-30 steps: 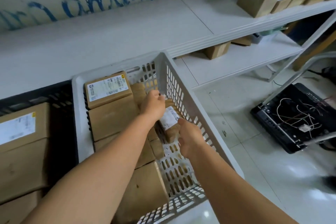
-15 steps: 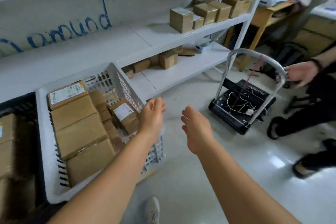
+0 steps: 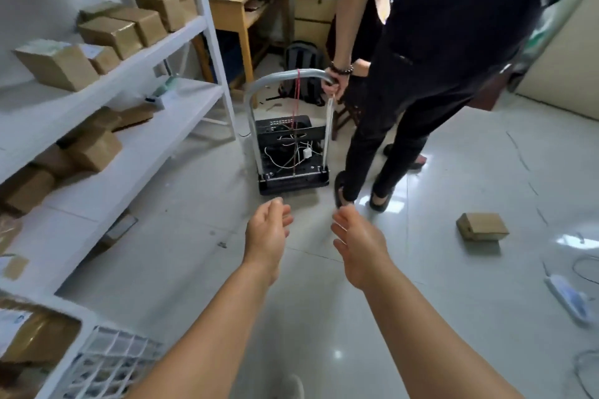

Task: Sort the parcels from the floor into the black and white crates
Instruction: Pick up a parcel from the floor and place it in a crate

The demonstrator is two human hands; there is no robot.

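Observation:
My left hand point(image 3: 267, 230) and my right hand point(image 3: 358, 241) are stretched out side by side over the tiled floor, both empty with fingers loosely apart. One small brown cardboard parcel point(image 3: 482, 226) lies on the floor to the right, well beyond my right hand. The white crate point(image 3: 107, 363) shows only its corner at the bottom left, with brown labelled parcels point(image 3: 30, 332) inside. The black crate is out of view.
A person in black stands ahead on the right, one hand on the handle of a black folding trolley point(image 3: 291, 152). White shelves point(image 3: 129, 126) with cardboard boxes run along the left. A power strip point(image 3: 569, 300) and cables lie at the far right.
My hands let go of a small parcel in the white crate and drew out empty. My view swung right from the crates to the open floor. The person took hold of the trolley handle.

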